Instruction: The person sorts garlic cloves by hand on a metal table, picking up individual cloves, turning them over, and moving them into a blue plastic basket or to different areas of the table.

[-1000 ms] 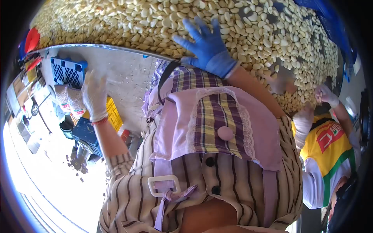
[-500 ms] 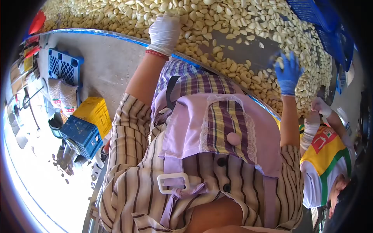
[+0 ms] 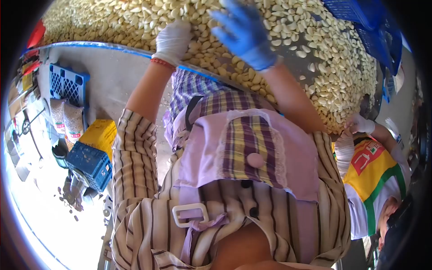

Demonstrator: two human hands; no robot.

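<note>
Peeled garlic cloves [image 3: 121,22] are spread thickly across a metal-topped table with a blue-lined edge [image 3: 135,50]. My left hand [image 3: 173,41], in a white glove with a red bracelet at the wrist, rests curled among the cloves near that edge. Its fingertips are turned under, so whatever they hold is hidden. Over the cloves just to the right of it is my right hand [image 3: 245,38], in a blue glove, fingers spread and slightly blurred. Nothing shows in its grasp.
Blue plastic baskets [image 3: 360,20] stand at the table's far right. A co-worker in a yellow, green and white vest [image 3: 371,180] works at the right, white-gloved hands together. On the left floor are a yellow crate [image 3: 102,135], a blue crate [image 3: 90,164], filled sacks [image 3: 72,119] and a blue pallet [image 3: 67,85].
My right hand has swept leftward across the cloves, from the right part of the table to beside my left hand. My left hand stays curled at nearly the same spot.
</note>
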